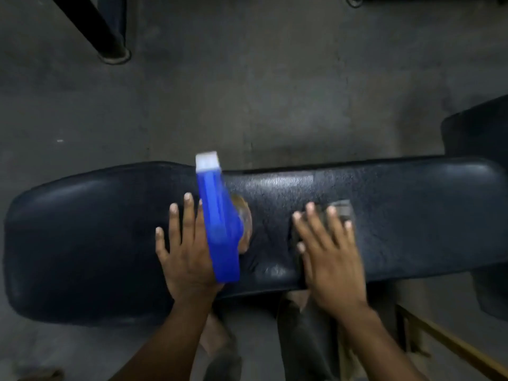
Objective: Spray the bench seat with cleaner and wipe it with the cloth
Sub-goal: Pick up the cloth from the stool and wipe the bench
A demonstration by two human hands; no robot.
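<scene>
The long dark padded bench seat [96, 243] runs across the head view, shiny with wet patches near its middle. A spray bottle [218, 215] with a blue head and a white nozzle stands out over the middle of the seat, blurred, its nozzle pointing away from me. My left hand [184, 251] lies just left of the bottle with four fingers stretched out and apart; the thumb is hidden behind the bottle. My right hand [330, 259] presses flat on a grey cloth [343, 209] on the seat, right of the bottle, and only the cloth's far corner shows.
Grey concrete floor [275, 92] surrounds the bench. A black slanted post with a round foot [110, 42] stands at the far left. Another dark pad [478, 133] adjoins the bench's right end. A yellowish bar [453, 347] runs low at the right. My legs [302, 339] are below the near edge.
</scene>
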